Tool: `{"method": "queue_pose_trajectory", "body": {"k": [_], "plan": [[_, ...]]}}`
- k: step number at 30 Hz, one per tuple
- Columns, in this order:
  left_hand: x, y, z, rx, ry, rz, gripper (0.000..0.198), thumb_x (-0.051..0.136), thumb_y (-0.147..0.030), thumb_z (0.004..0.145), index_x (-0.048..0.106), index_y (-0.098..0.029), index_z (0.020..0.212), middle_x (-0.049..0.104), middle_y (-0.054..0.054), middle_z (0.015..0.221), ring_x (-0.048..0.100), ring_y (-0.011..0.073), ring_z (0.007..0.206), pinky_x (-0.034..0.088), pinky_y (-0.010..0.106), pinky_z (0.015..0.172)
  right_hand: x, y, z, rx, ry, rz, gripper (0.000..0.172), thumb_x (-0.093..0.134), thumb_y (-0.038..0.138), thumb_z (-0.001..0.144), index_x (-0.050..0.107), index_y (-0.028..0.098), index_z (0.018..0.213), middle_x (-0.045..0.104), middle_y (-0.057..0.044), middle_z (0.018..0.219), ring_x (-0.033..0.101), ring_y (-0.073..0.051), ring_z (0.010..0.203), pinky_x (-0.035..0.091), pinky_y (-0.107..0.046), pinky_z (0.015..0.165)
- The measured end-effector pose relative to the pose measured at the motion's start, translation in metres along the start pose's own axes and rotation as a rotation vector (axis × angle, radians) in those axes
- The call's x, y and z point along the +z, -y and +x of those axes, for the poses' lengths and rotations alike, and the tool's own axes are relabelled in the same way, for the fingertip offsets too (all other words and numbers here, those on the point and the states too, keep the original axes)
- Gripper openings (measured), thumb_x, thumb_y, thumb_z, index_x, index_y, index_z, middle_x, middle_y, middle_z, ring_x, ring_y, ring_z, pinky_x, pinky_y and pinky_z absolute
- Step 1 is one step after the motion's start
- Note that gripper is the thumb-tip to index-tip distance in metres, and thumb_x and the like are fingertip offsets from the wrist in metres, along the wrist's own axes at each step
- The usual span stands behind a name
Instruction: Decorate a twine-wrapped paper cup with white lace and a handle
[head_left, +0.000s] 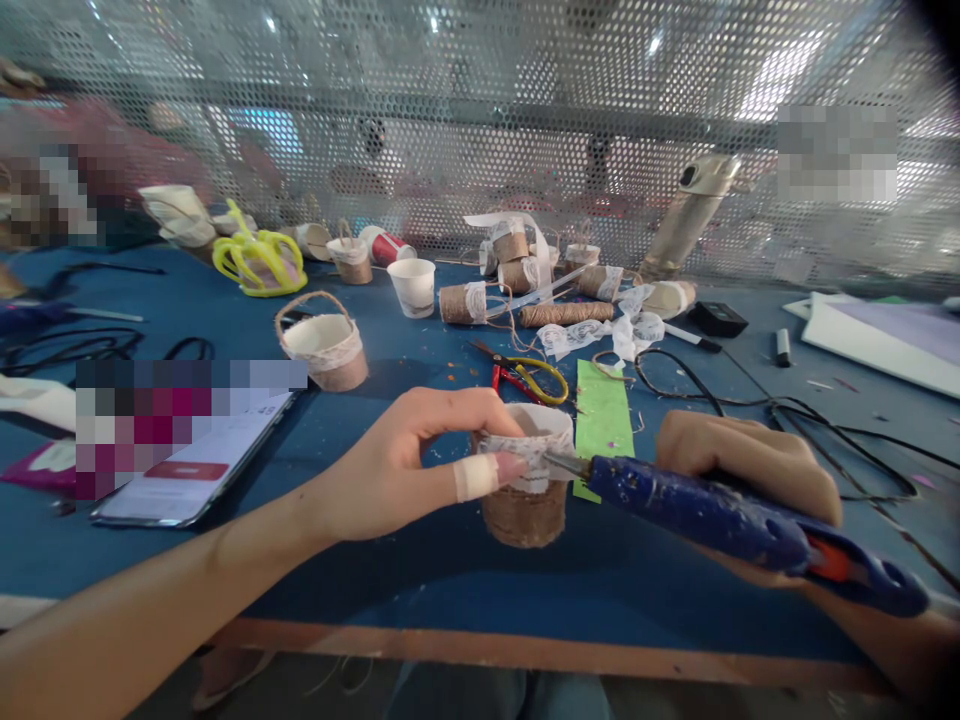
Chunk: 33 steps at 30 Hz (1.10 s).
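Observation:
My left hand (435, 450), a bandage around its thumb, pinches the rim of a paper cup (525, 510) wrapped in brown twine. White lace trim (536, 465) runs around the cup's upper part. My right hand (750, 460) is closed around a blue hot glue gun (682, 505), partly hidden behind it. The gun's metal nozzle meets the lace at the cup's right side, close to my left thumb. Just behind the cup lie scissors (525, 378) with red and yellow handles and a green strip (606, 410).
A small twine-wrapped basket (326, 345) and a phone (202, 460) are on the left. Behind are a white paper cup (412, 287), a twine roll (566, 314), loose lace (592, 330) and several wrapped cups. Black cable (832, 415) coils at right. A perforated metal screen (480, 130) closes off the back.

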<state>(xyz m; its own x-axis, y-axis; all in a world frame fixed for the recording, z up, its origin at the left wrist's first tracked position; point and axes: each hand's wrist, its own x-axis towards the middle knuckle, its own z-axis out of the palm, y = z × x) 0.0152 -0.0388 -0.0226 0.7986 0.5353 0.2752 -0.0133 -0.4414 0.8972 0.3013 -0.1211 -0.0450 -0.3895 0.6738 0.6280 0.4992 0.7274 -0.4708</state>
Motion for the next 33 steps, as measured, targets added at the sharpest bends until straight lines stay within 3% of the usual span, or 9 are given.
{"method": "queue_pose_trajectory", "body": {"k": [4, 12, 19, 24, 33], "plan": [[-0.0003, -0.0002, 0.0005, -0.008, -0.022, -0.002, 0.013, 0.064, -0.022, 0.096, 0.071, -0.016, 0.086, 0.071, 0.002, 0.088, 0.065, 0.017, 0.085, 0.052, 0.026, 0.08, -0.0024, -0.002, -0.0023, 0.026, 0.002, 0.007, 0.017, 0.06, 0.017, 0.082, 0.045, 0.024, 0.078, 0.047, 0.001, 0.067, 0.046, -0.014, 0.056, 0.037, -0.027, 0.05], [-0.0002, 0.0, 0.0008, 0.011, -0.016, 0.023, 0.012, 0.063, -0.019, 0.095, 0.071, -0.015, 0.088, 0.072, 0.002, 0.091, 0.067, 0.0165, 0.086, 0.052, 0.025, 0.081, -0.0011, 0.0013, 0.0007, 0.028, -0.003, -0.025, 0.019, 0.061, 0.017, 0.082, 0.044, 0.024, 0.077, 0.048, 0.002, 0.065, 0.046, -0.013, 0.054, 0.038, -0.026, 0.049], [0.0, -0.0014, 0.0017, 0.011, -0.015, 0.03, 0.013, 0.063, -0.019, 0.095, 0.071, -0.016, 0.085, 0.071, 0.002, 0.087, 0.066, 0.0163, 0.083, 0.051, 0.024, 0.079, -0.0005, -0.0003, -0.0002, -0.011, -0.011, -0.001, 0.022, 0.058, 0.03, 0.094, 0.045, 0.024, 0.077, 0.048, 0.001, 0.065, 0.047, -0.014, 0.054, 0.038, -0.027, 0.05], [-0.0009, -0.0018, 0.0014, -0.018, -0.043, 0.006, 0.015, 0.065, -0.024, 0.094, 0.07, -0.016, 0.082, 0.071, 0.002, 0.085, 0.065, 0.0166, 0.081, 0.052, 0.024, 0.078, -0.0011, -0.0022, -0.0014, 0.012, 0.001, 0.001, 0.02, 0.063, 0.021, 0.084, 0.045, 0.024, 0.078, 0.048, 0.002, 0.066, 0.046, -0.014, 0.055, 0.037, -0.026, 0.049], [-0.0005, -0.003, 0.0019, -0.08, -0.052, -0.07, 0.015, 0.066, -0.024, 0.093, 0.071, -0.016, 0.081, 0.071, 0.003, 0.084, 0.067, 0.0224, 0.093, 0.051, 0.028, 0.082, -0.0008, -0.0006, -0.0002, -0.017, 0.038, 0.019, 0.03, 0.054, 0.038, 0.1, 0.044, 0.023, 0.076, 0.046, 0.001, 0.066, 0.045, -0.013, 0.055, 0.036, -0.027, 0.051]]}}
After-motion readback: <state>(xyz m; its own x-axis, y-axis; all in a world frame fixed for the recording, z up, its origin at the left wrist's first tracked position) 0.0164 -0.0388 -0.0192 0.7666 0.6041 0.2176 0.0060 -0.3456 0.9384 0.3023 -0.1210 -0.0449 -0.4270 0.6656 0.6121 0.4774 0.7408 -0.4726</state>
